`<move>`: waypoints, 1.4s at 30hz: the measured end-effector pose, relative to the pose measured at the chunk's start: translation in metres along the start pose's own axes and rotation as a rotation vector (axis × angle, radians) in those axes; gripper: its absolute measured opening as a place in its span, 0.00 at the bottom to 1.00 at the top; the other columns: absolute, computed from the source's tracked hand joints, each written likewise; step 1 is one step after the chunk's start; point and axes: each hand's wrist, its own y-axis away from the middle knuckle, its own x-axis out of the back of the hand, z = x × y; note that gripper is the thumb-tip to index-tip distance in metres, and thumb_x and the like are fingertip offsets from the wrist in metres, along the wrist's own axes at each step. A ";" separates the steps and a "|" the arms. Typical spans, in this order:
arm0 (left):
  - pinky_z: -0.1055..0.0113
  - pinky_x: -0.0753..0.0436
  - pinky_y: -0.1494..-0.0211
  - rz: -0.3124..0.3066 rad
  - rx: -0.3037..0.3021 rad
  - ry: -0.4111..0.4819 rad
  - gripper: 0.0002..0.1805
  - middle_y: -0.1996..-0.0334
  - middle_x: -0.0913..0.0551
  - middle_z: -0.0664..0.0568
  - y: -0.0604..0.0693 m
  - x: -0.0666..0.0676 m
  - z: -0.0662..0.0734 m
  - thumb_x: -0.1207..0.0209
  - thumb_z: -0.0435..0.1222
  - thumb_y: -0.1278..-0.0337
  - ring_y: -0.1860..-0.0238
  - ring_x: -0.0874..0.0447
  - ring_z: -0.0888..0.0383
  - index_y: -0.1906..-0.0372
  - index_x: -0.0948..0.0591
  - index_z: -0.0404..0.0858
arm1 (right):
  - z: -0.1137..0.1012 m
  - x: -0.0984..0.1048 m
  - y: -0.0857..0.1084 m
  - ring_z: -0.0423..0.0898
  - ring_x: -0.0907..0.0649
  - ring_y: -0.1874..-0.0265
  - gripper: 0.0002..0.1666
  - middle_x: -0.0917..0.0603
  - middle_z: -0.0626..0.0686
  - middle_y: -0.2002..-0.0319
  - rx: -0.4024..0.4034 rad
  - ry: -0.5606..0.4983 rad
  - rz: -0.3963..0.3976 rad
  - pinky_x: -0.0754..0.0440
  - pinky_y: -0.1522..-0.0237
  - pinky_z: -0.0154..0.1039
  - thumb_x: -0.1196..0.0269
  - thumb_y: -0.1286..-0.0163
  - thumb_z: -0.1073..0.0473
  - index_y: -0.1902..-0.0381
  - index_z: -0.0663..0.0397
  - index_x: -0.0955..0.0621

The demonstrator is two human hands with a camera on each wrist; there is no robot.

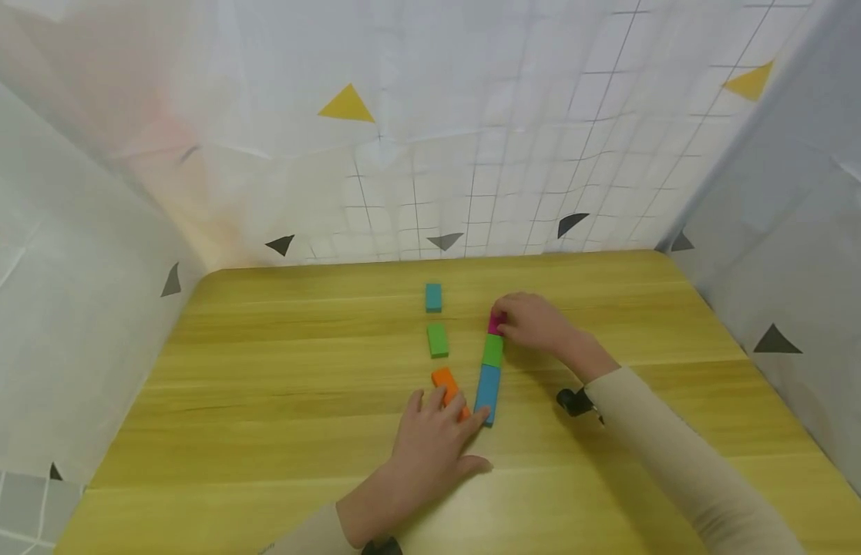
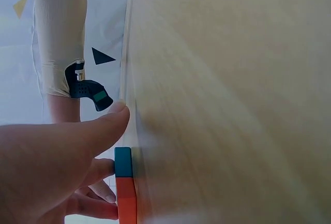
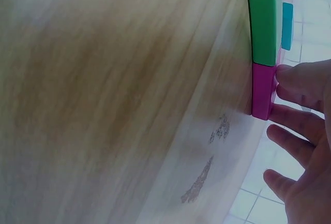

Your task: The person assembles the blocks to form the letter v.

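Note:
A blue block [image 1: 487, 395], a green block [image 1: 492, 351] and a magenta block [image 1: 496, 324] lie end to end in a slightly slanted row. My right hand [image 1: 537, 322] pinches the magenta block at the row's far end; in the right wrist view the thumb and a finger meet the magenta block [image 3: 263, 90], which abuts the green block [image 3: 262, 22]. With fingers spread, my left hand [image 1: 430, 451] touches the near end of the blue block with its index finger. Its other fingertips rest on an orange block [image 1: 446, 379], partly hidden under them.
Left of the row, a second green block [image 1: 438, 341] and a teal block [image 1: 433, 297] lie apart from each other on the wooden table [image 1: 277, 370]. White patterned sheets [image 1: 416, 177] stand behind the table and at both sides.

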 end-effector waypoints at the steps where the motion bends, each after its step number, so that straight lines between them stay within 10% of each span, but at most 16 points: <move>1: 0.39 0.30 0.33 0.000 0.001 -0.001 0.40 0.39 0.23 0.55 0.000 0.000 0.000 0.50 0.74 0.48 0.34 0.30 0.46 0.30 0.30 0.65 | 0.000 0.000 0.000 0.47 0.20 0.64 0.05 0.14 0.49 0.63 0.001 0.003 0.001 0.20 0.56 0.46 0.36 0.34 0.60 0.60 0.53 0.17; 42: 0.43 0.29 0.35 0.026 -0.012 0.060 0.41 0.45 0.22 0.56 -0.001 -0.001 -0.004 0.49 0.73 0.47 0.37 0.28 0.47 0.30 0.30 0.62 | 0.001 -0.005 0.003 0.49 0.18 0.61 0.04 0.15 0.53 0.61 -0.027 -0.101 0.003 0.18 0.54 0.48 0.36 0.33 0.63 0.61 0.57 0.18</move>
